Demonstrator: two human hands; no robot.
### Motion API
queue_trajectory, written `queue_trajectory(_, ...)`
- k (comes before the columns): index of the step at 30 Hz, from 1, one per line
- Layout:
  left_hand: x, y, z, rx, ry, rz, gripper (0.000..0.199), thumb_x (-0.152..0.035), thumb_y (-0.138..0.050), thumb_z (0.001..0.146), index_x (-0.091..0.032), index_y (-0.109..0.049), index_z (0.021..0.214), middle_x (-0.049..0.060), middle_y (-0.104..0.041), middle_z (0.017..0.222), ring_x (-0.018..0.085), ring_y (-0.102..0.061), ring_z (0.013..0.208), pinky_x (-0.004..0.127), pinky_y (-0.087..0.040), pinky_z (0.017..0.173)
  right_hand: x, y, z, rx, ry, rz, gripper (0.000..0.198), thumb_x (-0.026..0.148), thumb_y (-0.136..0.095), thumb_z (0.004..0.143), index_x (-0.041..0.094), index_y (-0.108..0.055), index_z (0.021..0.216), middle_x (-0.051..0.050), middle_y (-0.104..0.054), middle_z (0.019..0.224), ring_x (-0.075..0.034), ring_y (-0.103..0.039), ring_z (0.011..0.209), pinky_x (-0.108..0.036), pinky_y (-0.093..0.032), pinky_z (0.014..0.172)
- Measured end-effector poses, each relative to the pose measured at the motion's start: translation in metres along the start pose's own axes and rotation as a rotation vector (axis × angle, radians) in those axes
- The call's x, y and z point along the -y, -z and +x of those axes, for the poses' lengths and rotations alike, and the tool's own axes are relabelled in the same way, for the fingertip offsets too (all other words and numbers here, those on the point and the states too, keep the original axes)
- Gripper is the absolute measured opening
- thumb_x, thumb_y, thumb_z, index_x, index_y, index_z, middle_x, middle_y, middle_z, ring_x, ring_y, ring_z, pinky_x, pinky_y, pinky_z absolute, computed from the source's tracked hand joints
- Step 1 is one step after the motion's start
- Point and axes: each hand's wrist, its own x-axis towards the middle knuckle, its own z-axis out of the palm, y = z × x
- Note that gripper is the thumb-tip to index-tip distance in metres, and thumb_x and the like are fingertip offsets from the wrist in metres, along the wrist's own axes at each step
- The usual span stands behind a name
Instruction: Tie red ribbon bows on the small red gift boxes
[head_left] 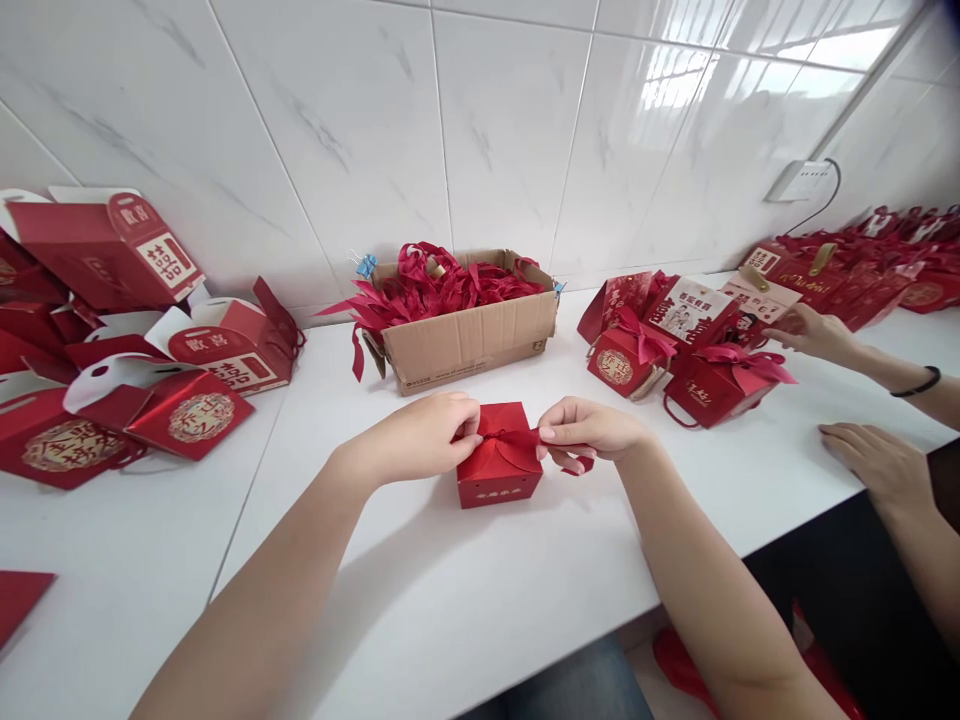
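Note:
A small red gift box (499, 490) with pale lettering on its front stands on the white table, its flaps folded over the top. Across that top runs a red ribbon (514, 438). At the box's left edge, my left hand (431, 432) is closed, thumb and forefinger pinching the ribbon's left part. My right hand (592, 432) pinches the ribbon at the right side, and a loose end hangs below its fingers. Part of the ribbon is hidden by my fingers, so the exact form of the knot cannot be made out.
Behind the box is a cardboard box (472, 335) full of red ribbons. Red boxes (199, 415) pile up at left. Ribboned boxes (720, 390) stand at right, where a co-worker's hand (821, 335) touches a box. More red boxes (840, 280) line the tiled wall.

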Motion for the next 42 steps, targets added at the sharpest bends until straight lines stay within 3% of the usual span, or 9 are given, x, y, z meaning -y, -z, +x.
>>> queue_trajectory(9, -0.007, -0.001, 0.000, -0.010, -0.004, -0.009, 0.015, -0.027, -0.045, 0.081, -0.020, -0.046, 0.068, 0.001, -0.059, 0.076, 0.016, -0.050, 0.064, 0.028, -0.034, 0.053, 0.004, -0.006, 0.002, -0.265, 0.339, -0.003, 0.028, 0.041, -0.072, 0.076, 0.017, -0.070, 0.061, -0.003, -0.058, 0.087, -0.009, -0.050, 0.066, -0.024, -0.041, 0.055)
queue_trajectory(13, -0.009, -0.002, 0.000, -0.018, 0.007, -0.013, 0.013, -0.026, -0.045, 0.081, -0.020, -0.047, 0.069, 0.002, -0.060, 0.079, 0.017, -0.053, 0.067, 0.028, -0.035, 0.055, 0.004, -0.009, 0.001, -0.274, 0.415, 0.027, 0.026, 0.047, -0.073, 0.073, 0.021, -0.074, 0.067, -0.007, -0.065, 0.105, -0.019, -0.059, 0.093, -0.032, -0.049, 0.079)
queue_trajectory(16, -0.010, -0.003, 0.000, -0.020, 0.009, -0.014, 0.013, -0.026, -0.046, 0.081, -0.021, -0.047, 0.069, 0.003, -0.061, 0.080, 0.018, -0.054, 0.071, 0.029, -0.036, 0.057, 0.003, -0.010, 0.001, -0.259, 0.446, 0.023, 0.016, 0.042, -0.071, 0.077, 0.027, -0.076, 0.078, -0.005, -0.065, 0.118, -0.022, -0.056, 0.114, -0.038, -0.046, 0.094)
queue_trajectory(20, -0.010, -0.004, 0.001, -0.016, 0.011, -0.007, 0.016, -0.027, -0.044, 0.082, -0.021, -0.045, 0.068, 0.002, -0.060, 0.078, 0.018, -0.053, 0.070, 0.029, -0.036, 0.056, 0.006, -0.011, -0.005, -0.177, 0.426, -0.086, 0.012, 0.033, -0.068, 0.082, 0.033, -0.076, 0.092, -0.002, -0.058, 0.132, -0.023, -0.050, 0.125, -0.042, -0.043, 0.102)
queue_trajectory(23, -0.010, -0.004, 0.002, -0.012, 0.011, 0.004, 0.018, -0.029, -0.043, 0.083, -0.021, -0.044, 0.067, 0.002, -0.059, 0.077, 0.018, -0.052, 0.068, 0.029, -0.035, 0.055, 0.011, -0.010, -0.013, -0.134, 0.394, -0.175, 0.014, 0.035, -0.065, 0.084, 0.030, -0.076, 0.089, -0.003, -0.057, 0.134, -0.024, -0.050, 0.125, -0.044, -0.042, 0.103)
queue_trajectory(28, -0.011, -0.004, 0.002, -0.013, 0.015, -0.005, 0.017, -0.027, -0.045, 0.082, -0.021, -0.044, 0.067, 0.002, -0.059, 0.078, 0.018, -0.052, 0.069, 0.029, -0.035, 0.055, 0.017, -0.006, -0.024, -0.202, 0.371, -0.401, 0.015, 0.036, -0.067, 0.082, 0.027, -0.077, 0.087, -0.006, -0.055, 0.134, -0.026, -0.048, 0.126, -0.046, -0.038, 0.106)
queue_trajectory(32, -0.010, -0.004, 0.002, -0.011, 0.007, -0.011, 0.016, -0.028, -0.045, 0.082, -0.020, -0.044, 0.068, 0.002, -0.059, 0.079, 0.018, -0.052, 0.071, 0.029, -0.035, 0.056, 0.019, -0.003, -0.028, -0.106, 0.408, -0.414, 0.015, 0.035, -0.066, 0.083, 0.025, -0.077, 0.080, -0.006, -0.055, 0.135, -0.027, -0.048, 0.128, -0.045, -0.039, 0.104)
queue_trajectory(37, -0.011, -0.004, 0.001, -0.013, 0.004, -0.011, 0.017, -0.027, -0.045, 0.082, -0.020, -0.043, 0.067, 0.002, -0.059, 0.078, 0.018, -0.052, 0.070, 0.029, -0.034, 0.056, 0.019, -0.003, -0.027, -0.023, 0.382, -0.447, 0.013, 0.032, -0.066, 0.083, 0.026, -0.077, 0.081, -0.007, -0.067, 0.114, -0.025, -0.035, 0.138, -0.044, -0.036, 0.107)
queue_trajectory(42, -0.011, -0.005, 0.002, -0.015, 0.008, 0.002, 0.015, -0.025, -0.045, 0.082, -0.020, -0.044, 0.067, 0.003, -0.059, 0.079, 0.018, -0.052, 0.070, 0.030, -0.035, 0.056, 0.018, -0.012, -0.019, -0.190, 0.334, -0.415, 0.016, 0.039, -0.068, 0.080, 0.026, -0.077, 0.084, -0.008, -0.054, 0.136, -0.030, -0.041, 0.134, -0.048, -0.039, 0.105)
